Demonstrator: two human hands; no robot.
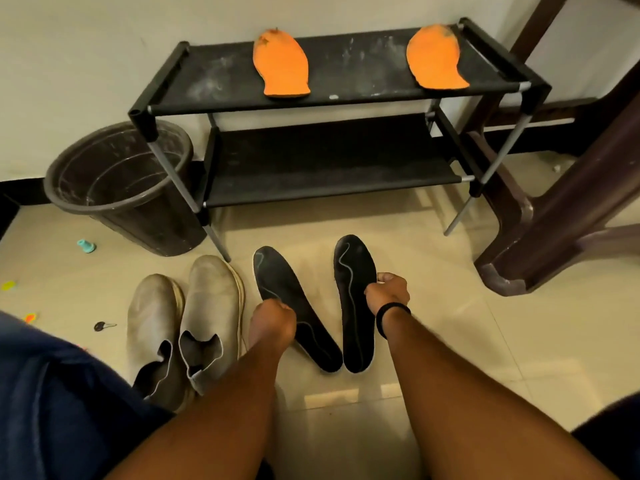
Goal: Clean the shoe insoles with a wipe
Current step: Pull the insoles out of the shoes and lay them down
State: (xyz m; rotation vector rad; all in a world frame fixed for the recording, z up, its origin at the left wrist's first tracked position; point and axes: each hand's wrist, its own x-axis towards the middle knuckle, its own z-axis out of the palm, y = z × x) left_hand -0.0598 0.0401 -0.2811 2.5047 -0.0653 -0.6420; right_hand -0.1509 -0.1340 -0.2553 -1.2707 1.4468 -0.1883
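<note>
Two black insoles lie on the tiled floor, heels close together. My left hand [273,320] grips the left black insole [280,282] at its middle edge. My right hand [388,292] pinches the right edge of the right black insole [353,271]. Two orange insoles rest on the top shelf of the black shoe rack [346,74]: one at the left [282,64], one at the right [436,58]. No wipe is in view.
A pair of grey slip-on shoes [187,327] stands left of the black insoles. A dark bucket [117,181] sits beside the rack's left leg. A brown furniture leg [554,216] rises at the right. Small bits of litter dot the floor at the far left.
</note>
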